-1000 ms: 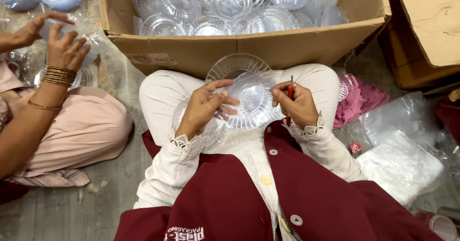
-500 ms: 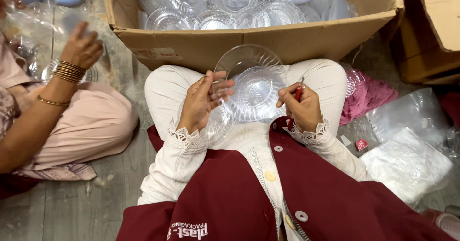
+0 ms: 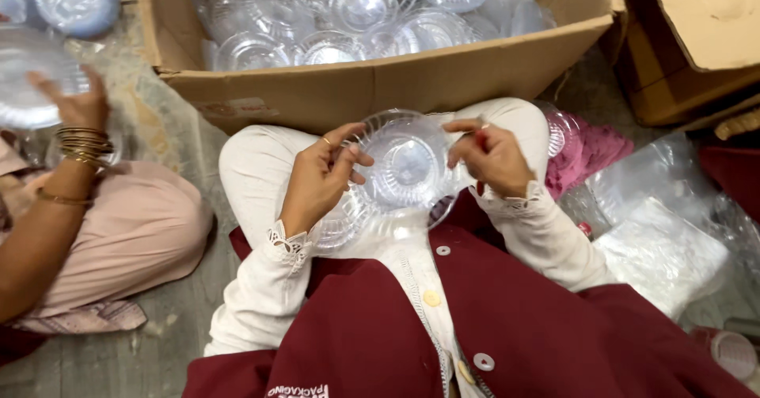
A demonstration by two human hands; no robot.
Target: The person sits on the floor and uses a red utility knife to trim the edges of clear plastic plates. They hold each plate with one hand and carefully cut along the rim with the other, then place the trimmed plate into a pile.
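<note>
I sit cross-legged in white trousers and a maroon vest. Both my hands hold a clear plastic bowl (image 3: 408,160) up over my lap. My left hand (image 3: 317,180) grips its left rim, thumb on the inside. On the opposite rim, my right hand (image 3: 491,156) pinches the edge, with something small and red between its fingers. More clear bowls (image 3: 340,224) lie stacked in my lap under the held one.
A big cardboard box (image 3: 380,89) full of clear plastic bowls stands just beyond my knees. A person in pink sits at my left, a hand (image 3: 75,105) with bangles holding a clear plate (image 3: 32,81). Plastic bags (image 3: 665,247) and pink cloth (image 3: 582,156) lie at right, another carton (image 3: 697,41) behind.
I have turned and lifted the bowl slightly between my hands. The person at left has raised a clear plate. The view shifted a little downward.
</note>
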